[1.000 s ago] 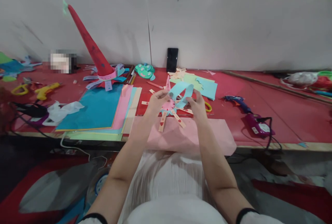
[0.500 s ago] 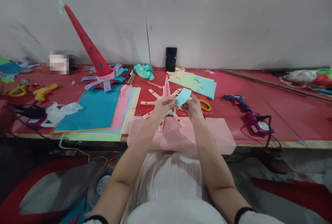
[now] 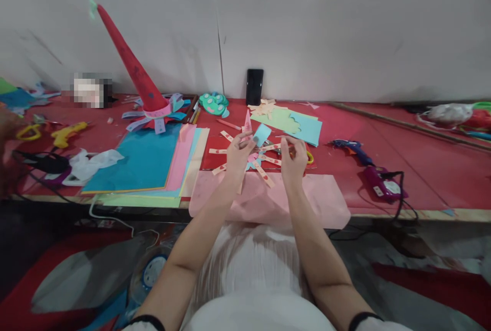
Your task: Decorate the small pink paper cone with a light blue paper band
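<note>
Stretching right across the view, the red desk (image 3: 406,147) is backed by a pale partition. Its front edge is overlapped by a pink sheet (image 3: 318,203), and to the left a tall red cone (image 3: 132,65) is stood on a ruff of paper strips. Dark blue paper (image 3: 138,162) is spread below it, over other coloured sheets.

Into the middle, where a craft of radiating, heart-marked paper strips (image 3: 264,174) is laid out flat. Over it both hands are raised: the left hand (image 3: 238,153) is closed on a light blue paper piece (image 3: 262,134), pinched by thumb and fingers above the strips; the right hand (image 3: 294,161) is held apart from it, fingers drawn together, and whether anything is gripped there cannot be told. To the right a blue glue gun (image 3: 353,151) is laid down, and a black smartphone (image 3: 254,87) is propped against the partition. Beside the left hand a small pink cone (image 3: 247,120) is seen upright, and yellow-handled scissors (image 3: 310,157) are partly covered by the right hand.

The risks, as judged: the light blue piece could be creased by too hard a pinch, the pink cone could be tipped by a left-hand knuckle, and the strips could be shifted or bent if either wrist is dropped.
</note>
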Available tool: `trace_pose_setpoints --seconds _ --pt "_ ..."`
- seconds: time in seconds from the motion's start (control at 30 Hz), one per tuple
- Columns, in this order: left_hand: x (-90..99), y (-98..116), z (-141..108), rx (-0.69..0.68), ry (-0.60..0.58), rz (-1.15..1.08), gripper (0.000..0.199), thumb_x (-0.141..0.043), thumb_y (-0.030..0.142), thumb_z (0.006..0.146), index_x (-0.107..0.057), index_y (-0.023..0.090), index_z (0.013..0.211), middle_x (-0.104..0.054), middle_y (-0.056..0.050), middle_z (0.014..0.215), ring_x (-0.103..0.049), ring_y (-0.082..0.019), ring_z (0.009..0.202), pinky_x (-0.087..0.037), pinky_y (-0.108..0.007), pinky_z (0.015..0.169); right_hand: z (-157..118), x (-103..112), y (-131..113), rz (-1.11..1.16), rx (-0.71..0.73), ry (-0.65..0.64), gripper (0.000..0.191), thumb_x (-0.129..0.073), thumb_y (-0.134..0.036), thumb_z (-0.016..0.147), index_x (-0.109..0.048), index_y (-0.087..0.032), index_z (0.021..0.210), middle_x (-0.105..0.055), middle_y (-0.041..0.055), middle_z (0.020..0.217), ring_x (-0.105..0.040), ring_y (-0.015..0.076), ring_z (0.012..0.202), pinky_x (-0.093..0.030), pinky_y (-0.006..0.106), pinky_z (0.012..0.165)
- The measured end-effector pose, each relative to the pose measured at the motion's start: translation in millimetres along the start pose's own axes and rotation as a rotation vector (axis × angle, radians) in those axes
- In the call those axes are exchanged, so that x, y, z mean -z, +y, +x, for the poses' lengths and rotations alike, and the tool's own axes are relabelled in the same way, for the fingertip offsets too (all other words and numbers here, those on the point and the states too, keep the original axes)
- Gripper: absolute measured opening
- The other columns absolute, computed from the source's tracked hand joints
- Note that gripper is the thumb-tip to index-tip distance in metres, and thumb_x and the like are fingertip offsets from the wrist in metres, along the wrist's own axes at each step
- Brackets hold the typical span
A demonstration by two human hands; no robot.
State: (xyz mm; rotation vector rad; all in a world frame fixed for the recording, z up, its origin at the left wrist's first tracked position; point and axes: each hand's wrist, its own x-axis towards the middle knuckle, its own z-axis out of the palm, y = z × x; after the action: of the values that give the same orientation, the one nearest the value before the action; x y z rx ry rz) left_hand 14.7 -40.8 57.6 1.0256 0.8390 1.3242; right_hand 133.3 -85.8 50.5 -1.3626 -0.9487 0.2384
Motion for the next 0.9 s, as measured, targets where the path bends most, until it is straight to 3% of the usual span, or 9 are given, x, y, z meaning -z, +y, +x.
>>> trace_pose_setpoints --seconds 0.17,0.37,0.5,0.63,0.8,0.9 --pt "-2.3 -5.0 -2.4 -0.029 0.014 0.1 0.022 -0.071 0.03 0.069 -0.054 0.018 0.076 -0.062 0.004 0.056 -0.061 -0.011 0.052 -0.048 -0.024 0.056 -4.0 -4.1 -5.9 0.054 0.026 -0.176 0.025 -0.059 -0.046 0.077 -0.065 -0.022 0.079 -0.061 0.0037 0.092 -0.056 0.0131 0.073 -0.046 0.027 0.067" --pt "-2.3 -8.7 -4.3 -0.092 -0.049 0.236 0.026 -0.072 0.036 0.065 -0.055 0.018 0.068 -0.063 0.002 0.059 -0.062 -0.013 0.053 -0.048 -0.024 0.056 -6.3 -5.8 -2.1 0.076 -0.07 -0.241 0.025 -0.058 -0.045 0.077 -0.056 -0.02 0.071 -0.057 -0.0019 0.064 -0.052 0.0123 0.059 -0.044 0.026 0.06" --pt "1.1 -8.4 -3.9 -0.088 -0.115 0.3 0.025 -0.072 0.037 0.063 -0.057 0.017 0.068 -0.064 0.001 0.061 -0.064 -0.014 0.058 -0.049 -0.024 0.059 0.6 1.2 -0.8 0.008 -0.002 -0.335 0.025 -0.056 -0.043 0.078 -0.054 -0.02 0.07 -0.056 -0.0023 0.062 -0.052 0.012 0.057 -0.042 0.025 0.06" --pt "5.0 -9.7 -3.7 -0.049 -0.183 0.307 0.02 -0.07 0.027 0.063 -0.059 0.017 0.077 -0.066 0.001 0.063 -0.066 -0.015 0.062 -0.049 -0.024 0.063 7.7 7.7 1.5 -0.05 0.094 -0.433 0.023 -0.056 -0.04 0.08 -0.056 -0.02 0.07 -0.057 -0.0016 0.063 -0.053 0.0123 0.057 -0.042 0.026 0.061" --pt "4.8 -5.1 -5.9 -0.033 -0.219 0.336 0.022 -0.067 0.022 0.066 -0.058 0.017 0.086 -0.067 0.001 0.065 -0.066 -0.015 0.064 -0.05 -0.025 0.065 9.1 9.1 3.6 -0.07 0.15 -0.424 0.024 -0.058 -0.041 0.079 -0.06 -0.019 0.069 -0.062 0.0009 0.07 -0.055 0.0131 0.062 -0.044 0.026 0.065" --pt "4.4 -2.7 -5.1 -0.014 -0.185 0.338 0.028 -0.07 0.027 0.066 -0.059 0.016 0.089 -0.068 -0.001 0.068 -0.063 -0.014 0.058 -0.049 -0.025 0.06 8.3 8.3 4.3 -0.056 0.097 -0.357 0.025 -0.06 -0.043 0.077 -0.065 -0.019 0.076 -0.065 0.0031 0.079 -0.056 0.0131 0.064 -0.046 0.027 0.065"
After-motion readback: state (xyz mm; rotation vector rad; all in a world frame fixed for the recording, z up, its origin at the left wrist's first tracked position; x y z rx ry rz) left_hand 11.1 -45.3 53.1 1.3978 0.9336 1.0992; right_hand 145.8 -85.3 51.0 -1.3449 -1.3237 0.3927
